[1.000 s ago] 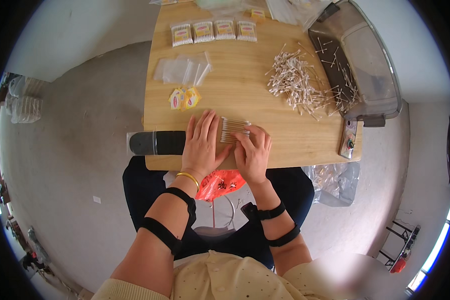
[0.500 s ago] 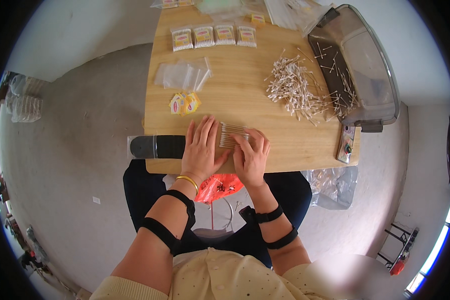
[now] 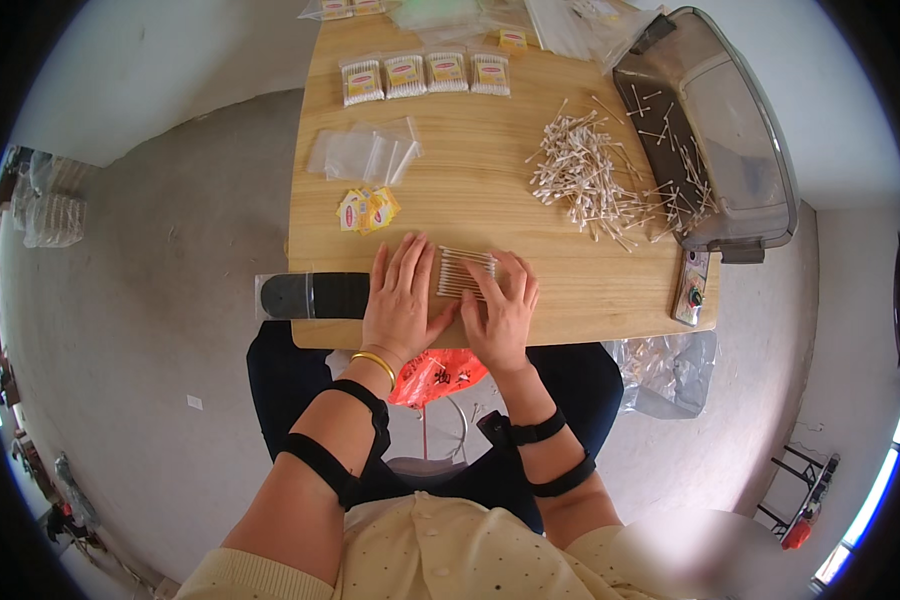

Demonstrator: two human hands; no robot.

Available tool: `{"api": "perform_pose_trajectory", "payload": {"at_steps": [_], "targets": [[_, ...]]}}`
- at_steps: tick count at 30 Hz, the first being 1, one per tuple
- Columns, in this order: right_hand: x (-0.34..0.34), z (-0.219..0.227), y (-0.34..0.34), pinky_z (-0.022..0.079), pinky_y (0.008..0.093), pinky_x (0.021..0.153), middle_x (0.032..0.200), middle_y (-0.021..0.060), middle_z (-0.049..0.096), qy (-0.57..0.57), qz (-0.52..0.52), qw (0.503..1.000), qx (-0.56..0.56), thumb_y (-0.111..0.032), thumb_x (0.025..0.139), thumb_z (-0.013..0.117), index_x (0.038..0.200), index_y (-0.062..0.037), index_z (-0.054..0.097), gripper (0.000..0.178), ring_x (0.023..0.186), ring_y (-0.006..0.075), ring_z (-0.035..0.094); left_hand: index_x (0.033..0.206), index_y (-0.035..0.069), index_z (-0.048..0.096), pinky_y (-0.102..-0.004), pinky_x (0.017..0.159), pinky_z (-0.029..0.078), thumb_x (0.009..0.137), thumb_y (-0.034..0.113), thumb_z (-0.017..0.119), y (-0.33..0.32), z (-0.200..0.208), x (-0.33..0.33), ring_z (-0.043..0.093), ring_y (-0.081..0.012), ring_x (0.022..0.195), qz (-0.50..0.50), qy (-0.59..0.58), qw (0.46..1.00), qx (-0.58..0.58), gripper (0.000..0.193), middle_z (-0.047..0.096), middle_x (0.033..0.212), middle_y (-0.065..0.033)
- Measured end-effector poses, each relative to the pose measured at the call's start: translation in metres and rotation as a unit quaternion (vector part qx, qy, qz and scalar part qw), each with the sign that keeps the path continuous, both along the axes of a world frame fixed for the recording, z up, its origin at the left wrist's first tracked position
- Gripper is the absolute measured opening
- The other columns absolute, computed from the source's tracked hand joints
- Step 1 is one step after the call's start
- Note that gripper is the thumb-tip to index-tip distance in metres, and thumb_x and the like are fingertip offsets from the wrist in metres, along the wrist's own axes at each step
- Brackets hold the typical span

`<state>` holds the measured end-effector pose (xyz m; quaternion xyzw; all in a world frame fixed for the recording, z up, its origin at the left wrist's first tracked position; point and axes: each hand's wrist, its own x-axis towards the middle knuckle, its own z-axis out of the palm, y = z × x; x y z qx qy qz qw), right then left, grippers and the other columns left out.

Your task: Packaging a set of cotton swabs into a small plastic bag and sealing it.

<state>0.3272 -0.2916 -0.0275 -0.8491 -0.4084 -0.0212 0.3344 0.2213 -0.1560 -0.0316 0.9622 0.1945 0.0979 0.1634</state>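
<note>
A row of cotton swabs, laid side by side, lies on the wooden table between my two hands. My left hand rests flat at the row's left end, its fingers stretched forward over a dark strip. From the right, my right hand bends over the row with fingers apart, and a fingertip touches the swabs. Beyond my left hand sit small yellow cards and a stack of clear plastic bags. A loose heap of cotton swabs spreads to the right.
At the back stand several filled swab packets. A clear bin lies tipped at the right edge, swabs spilling out. Near it is a phone. Below the table hang a red bag and a clear bag.
My right hand has shifted slightly left, its fingers a little more spread over the swab row. My left hand stays in place.
</note>
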Motion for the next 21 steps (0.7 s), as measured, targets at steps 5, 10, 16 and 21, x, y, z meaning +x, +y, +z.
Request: {"api": "perform_pose_trajectory", "payload": {"at_steps": [5, 10, 16, 21], "targets": [[0.008, 0.000, 0.005, 0.031, 0.0563, 0.118, 0.142, 0.0123, 0.050, -0.012, -0.002, 1.000, -0.008, -0.018, 0.087, 0.069, 0.128, -0.0171, 0.070, 0.041, 0.136, 0.0397, 0.042, 0.150, -0.001, 0.044, -0.0533, 0.128, 0.020, 0.084, 0.047, 0.074, 0.000, -0.001, 0.000, 0.034, -0.0292, 0.152, -0.002, 0.003, 1.000, -0.002, 0.087, 0.039, 0.158, -0.0144], [0.012, 0.002, 0.009, 0.030, 0.0545, 0.117, 0.146, 0.0141, 0.048, 0.001, 0.001, 1.000, -0.014, -0.015, 0.090, 0.068, 0.130, -0.0159, 0.068, 0.040, 0.140, 0.0417, 0.038, 0.150, -0.001, 0.044, -0.0531, 0.128, 0.019, 0.083, 0.047, 0.075, 0.000, 0.000, 0.000, 0.033, -0.0290, 0.152, -0.001, -0.002, 1.000, -0.006, 0.088, 0.039, 0.158, -0.0139], [0.011, 0.005, -0.007, 0.025, 0.0568, 0.123, 0.151, 0.0181, 0.044, 0.030, 0.038, 0.999, -0.026, -0.021, 0.091, 0.068, 0.144, -0.0082, 0.055, 0.056, 0.143, 0.0420, 0.038, 0.153, -0.004, 0.038, -0.0533, 0.128, 0.019, 0.086, 0.049, 0.072, 0.001, 0.001, -0.004, 0.032, -0.0302, 0.153, -0.015, -0.006, 1.000, -0.013, 0.093, 0.035, 0.161, -0.0168], [0.006, -0.003, -0.022, 0.017, 0.0567, 0.127, 0.164, 0.0265, 0.028, 0.005, 0.044, 0.995, -0.088, -0.033, 0.094, 0.066, 0.159, -0.0005, 0.030, 0.081, 0.153, 0.0463, 0.022, 0.160, -0.008, 0.024, -0.0529, 0.129, 0.010, 0.101, 0.061, 0.045, 0.000, -0.004, -0.002, 0.020, -0.0337, 0.158, -0.034, 0.028, 0.998, 0.054, 0.093, 0.022, 0.169, -0.0226]]}}
